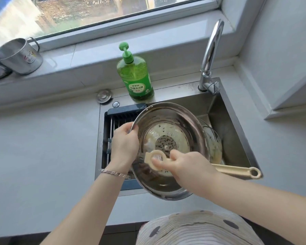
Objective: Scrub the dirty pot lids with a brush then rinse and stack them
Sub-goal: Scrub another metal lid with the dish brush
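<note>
Over the steel sink [224, 110] a round, shiny stainless lid [168, 144] is held tilted, hollow side up, its centre smeared pale; the left hand [125, 147] pinches its rim, thumb on the inside edge, wrist bent. The right hand [185, 163] is curled tight around a cream plastic brush [237, 171], whose ringed head presses into the lid's lower inside; a glass lid [214, 138] lies behind in the basin.
</note>
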Tool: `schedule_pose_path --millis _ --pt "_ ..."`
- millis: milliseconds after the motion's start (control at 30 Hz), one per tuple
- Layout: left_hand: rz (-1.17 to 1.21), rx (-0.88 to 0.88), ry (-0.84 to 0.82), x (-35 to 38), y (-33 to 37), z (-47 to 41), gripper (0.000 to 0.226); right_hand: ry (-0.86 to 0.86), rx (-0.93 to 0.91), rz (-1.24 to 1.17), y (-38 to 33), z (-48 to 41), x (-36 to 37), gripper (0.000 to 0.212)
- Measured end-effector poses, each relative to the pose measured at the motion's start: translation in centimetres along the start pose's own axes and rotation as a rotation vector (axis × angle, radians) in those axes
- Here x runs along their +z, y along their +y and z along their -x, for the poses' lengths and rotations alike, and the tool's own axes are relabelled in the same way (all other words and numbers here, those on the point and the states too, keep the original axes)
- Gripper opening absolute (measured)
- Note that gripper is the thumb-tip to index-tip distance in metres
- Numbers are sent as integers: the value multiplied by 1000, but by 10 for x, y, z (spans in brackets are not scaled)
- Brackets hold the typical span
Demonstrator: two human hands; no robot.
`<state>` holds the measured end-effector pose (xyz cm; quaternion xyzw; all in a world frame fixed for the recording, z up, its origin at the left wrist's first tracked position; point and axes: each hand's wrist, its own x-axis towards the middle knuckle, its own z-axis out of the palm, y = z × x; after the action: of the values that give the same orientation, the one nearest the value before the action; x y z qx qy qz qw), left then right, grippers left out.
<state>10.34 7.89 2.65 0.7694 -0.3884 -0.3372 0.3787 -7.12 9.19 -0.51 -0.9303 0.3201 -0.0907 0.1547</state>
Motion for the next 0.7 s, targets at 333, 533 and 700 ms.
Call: schedule_pose_path --millis 333,533,700 --pt "-138 46 6 -1 1 -5 36 2 -51 10 1 -2 6 70" --pt "-111 -9 6 1 -6 2 46 -78 338 -25 33 -44 -13 49" --pt "-22 -46 106 -3 -7 4 53 -44 668 -378 66 -32 -1 33"
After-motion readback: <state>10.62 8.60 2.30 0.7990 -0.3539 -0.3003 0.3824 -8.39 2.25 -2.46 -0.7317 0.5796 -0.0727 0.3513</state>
